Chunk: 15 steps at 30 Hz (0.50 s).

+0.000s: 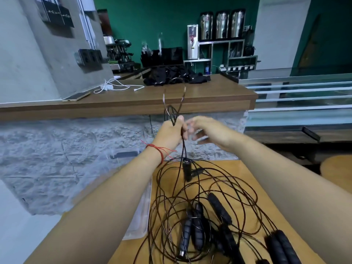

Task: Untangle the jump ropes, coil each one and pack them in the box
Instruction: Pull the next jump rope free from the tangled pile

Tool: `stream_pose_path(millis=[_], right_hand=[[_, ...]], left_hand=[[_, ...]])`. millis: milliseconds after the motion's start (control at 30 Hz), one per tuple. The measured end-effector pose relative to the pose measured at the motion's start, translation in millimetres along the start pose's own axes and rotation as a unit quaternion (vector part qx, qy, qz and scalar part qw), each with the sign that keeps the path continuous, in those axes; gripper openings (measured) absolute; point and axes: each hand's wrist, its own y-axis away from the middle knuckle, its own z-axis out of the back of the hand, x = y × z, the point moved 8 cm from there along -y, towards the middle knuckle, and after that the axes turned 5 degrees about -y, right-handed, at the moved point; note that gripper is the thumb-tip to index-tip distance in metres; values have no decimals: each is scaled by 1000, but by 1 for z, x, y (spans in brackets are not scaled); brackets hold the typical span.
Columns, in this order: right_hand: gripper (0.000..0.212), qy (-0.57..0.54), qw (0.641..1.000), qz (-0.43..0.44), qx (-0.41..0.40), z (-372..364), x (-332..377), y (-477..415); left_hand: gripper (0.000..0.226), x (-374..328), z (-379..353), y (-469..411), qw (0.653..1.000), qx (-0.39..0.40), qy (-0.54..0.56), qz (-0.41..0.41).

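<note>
A tangle of thin black jump ropes (pixel 200 202) with several black handles (pixel 219 208) lies on a small wooden table (pixel 270 197). My left hand (pixel 171 133) is raised above the table and grips a bunch of rope strands; a loop (pixel 173 100) sticks up from the fist and a strand hangs down to a dangling handle (pixel 187 170). My right hand (pixel 205 128) hovers just right of the left fist, blurred, fingers spread and holding nothing. A clear plastic box (pixel 137 204) sits at the table's left edge, partly hidden by my left forearm.
A long wooden counter (pixel 133 100) runs across behind the hands, carrying a phone (pixel 76 96), a white charger cable (pixel 114 86) and a pile of black items (pixel 177 77). A glass display case (pixel 297 92) stands to the right. A round wooden stool (pixel 337 172) sits at right.
</note>
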Motion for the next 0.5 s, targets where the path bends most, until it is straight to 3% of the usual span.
stream_pose_path(millis=[200,367,467,500], right_hand=[[30,126,984,-30,123,-37,-57,20],[30,155,984,15,81,-40,-72,13],[8,125,989,49,61,-37,-70,12],[11,105,993,44,43,-33,-72,11]], left_hand=[[46,-5,13,-3,1000,-2,27,-1],[45,-2,20,-5,998,1,46,35],[43,-5,17,-6,998,35,35,47],[42,-7,16,-5,998,43,27,48]])
